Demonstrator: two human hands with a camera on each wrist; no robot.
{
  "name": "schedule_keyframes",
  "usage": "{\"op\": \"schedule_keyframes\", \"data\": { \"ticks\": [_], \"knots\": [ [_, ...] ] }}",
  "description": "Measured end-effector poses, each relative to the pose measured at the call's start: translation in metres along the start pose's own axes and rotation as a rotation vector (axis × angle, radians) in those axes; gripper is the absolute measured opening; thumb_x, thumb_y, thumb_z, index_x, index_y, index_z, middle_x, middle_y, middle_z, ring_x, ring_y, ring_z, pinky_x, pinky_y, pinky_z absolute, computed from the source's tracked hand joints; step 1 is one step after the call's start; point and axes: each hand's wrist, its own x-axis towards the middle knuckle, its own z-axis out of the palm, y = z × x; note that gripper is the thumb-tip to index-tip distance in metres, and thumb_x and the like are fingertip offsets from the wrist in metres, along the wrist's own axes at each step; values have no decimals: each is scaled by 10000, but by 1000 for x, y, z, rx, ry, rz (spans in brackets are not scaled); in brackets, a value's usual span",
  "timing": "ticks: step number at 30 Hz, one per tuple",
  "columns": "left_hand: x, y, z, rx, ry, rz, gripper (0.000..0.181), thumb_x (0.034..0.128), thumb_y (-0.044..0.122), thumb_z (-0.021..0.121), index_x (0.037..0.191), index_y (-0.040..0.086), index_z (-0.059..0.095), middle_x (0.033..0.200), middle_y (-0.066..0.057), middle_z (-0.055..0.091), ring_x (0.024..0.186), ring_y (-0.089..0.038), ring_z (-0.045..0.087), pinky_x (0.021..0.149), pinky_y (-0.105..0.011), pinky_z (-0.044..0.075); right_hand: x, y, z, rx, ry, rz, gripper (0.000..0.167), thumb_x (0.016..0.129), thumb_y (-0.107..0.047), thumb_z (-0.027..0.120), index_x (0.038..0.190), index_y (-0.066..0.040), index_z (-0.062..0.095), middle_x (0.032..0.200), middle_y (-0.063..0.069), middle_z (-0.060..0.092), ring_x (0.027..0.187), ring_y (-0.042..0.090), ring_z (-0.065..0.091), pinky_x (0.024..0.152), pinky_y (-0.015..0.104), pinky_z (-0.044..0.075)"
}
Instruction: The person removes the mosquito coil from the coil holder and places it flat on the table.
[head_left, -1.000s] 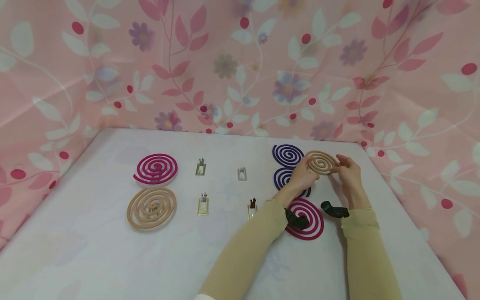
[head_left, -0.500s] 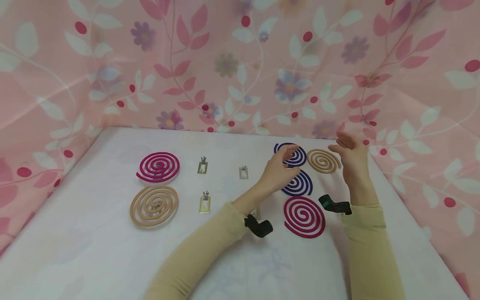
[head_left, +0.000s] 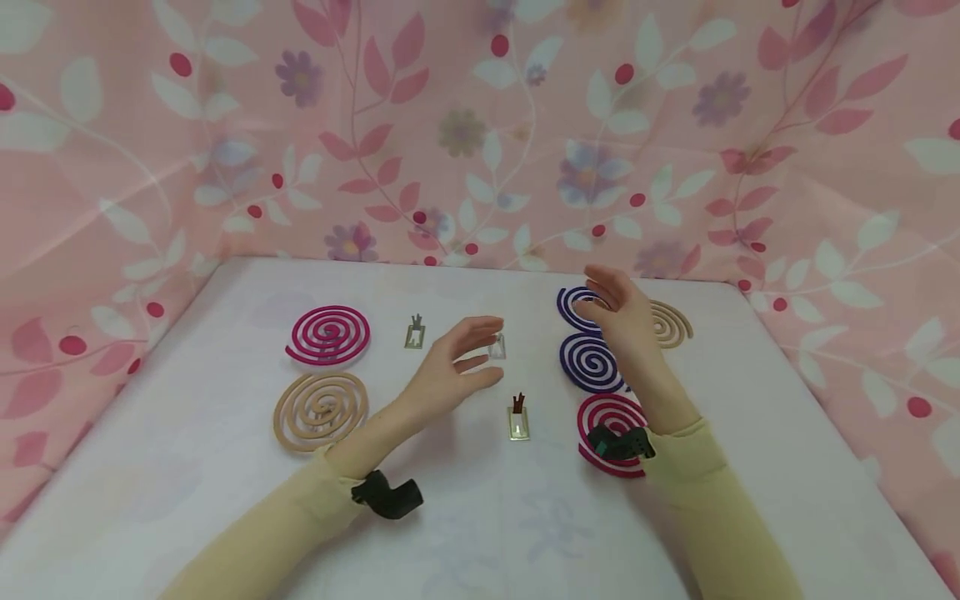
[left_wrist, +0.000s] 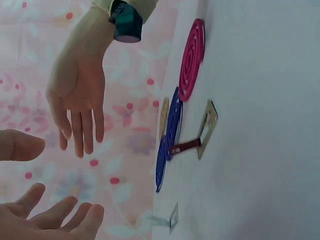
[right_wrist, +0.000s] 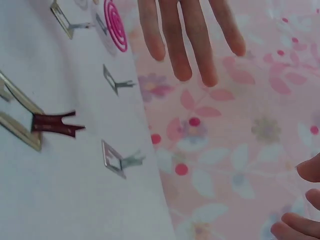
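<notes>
Blue coils [head_left: 592, 362] near far edge of tabletop [head_left: 480, 533]; hands [head_left: 444, 372] [head_left: 632, 321] well apart, fingers relaxed, open room between.

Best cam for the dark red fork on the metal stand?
Right wrist: the dark red fork shows largest there, its split tip clear, though the left edge crops its metal base. Left wrist: smaller, seen side-on, base whole, tip overlapping a blue coil. Head: whole but tiny.

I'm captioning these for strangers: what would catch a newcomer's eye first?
Probably the vivid magenta coil behind a tan coil, left on the table, and two blue coils at right. Between them, a small stand shows dark red prongs. A pink floral backdrop rises behind.
</notes>
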Motion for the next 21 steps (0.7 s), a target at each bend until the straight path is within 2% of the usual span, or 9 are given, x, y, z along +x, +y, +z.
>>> {"op": "schedule_keyframes", "data": {
  "ticks": [3,5,10,12,15,18,21],
  "knots": [
    [-18,-1,-28,5,0,18,608,892,-19,690,1446,36,447,1497,-139,480,1401,-279,446,1153,-490,379,-8,-2,15,-27,-63,-15,541,932,-5,648,1441,-23,467,1508,130,483,1422,246,420,1205,414,309],
    [-31,-1,-48,-22,-11,36,605,898,-23,680,1451,17,436,1501,-140,476,1402,-258,443,1169,-494,351,-13,-3,24,-46,-97,-23,545,932,-26,664,1442,-52,475,1501,115,492,1419,237,428,1203,408,315],
    [-63,-1,-98,-62,-58,95,577,915,-74,618,1446,-74,392,1521,-175,450,1408,-239,440,1190,-398,329,-27,-5,46,-45,-139,-54,554,915,-21,685,1431,-113,504,1481,67,513,1397,211,458,1193,391,336],
    [-75,-2,-119,-23,-65,104,572,914,-92,604,1445,-85,391,1520,-191,447,1403,-240,449,1174,-328,352,-32,-4,56,-54,-155,-98,550,905,-12,692,1417,-117,520,1488,49,508,1391,220,467,1194,397,335],
    [-93,-7,-151,8,-63,111,556,912,-133,574,1439,-93,401,1497,-193,473,1387,-248,474,1148,-288,380,-38,-3,71,-129,-191,-186,529,908,-52,703,1403,-127,532,1527,9,465,1394,226,458,1198,413,326],
    [-110,-15,-179,-7,-60,125,535,913,-180,515,1430,-117,393,1466,-201,501,1351,-237,516,1109,-274,423,-42,-5,87,-196,-234,-265,531,898,-90,725,1393,-116,535,1562,3,417,1417,233,422,1205,440,310],
    [-124,-24,-201,-35,-70,135,525,910,-216,458,1422,-154,362,1450,-235,504,1329,-262,539,1079,-274,456,-44,-11,106,-240,-272,-304,562,876,-133,759,1391,-126,531,1575,2,390,1452,216,368,1202,462,306]
  ]
}}
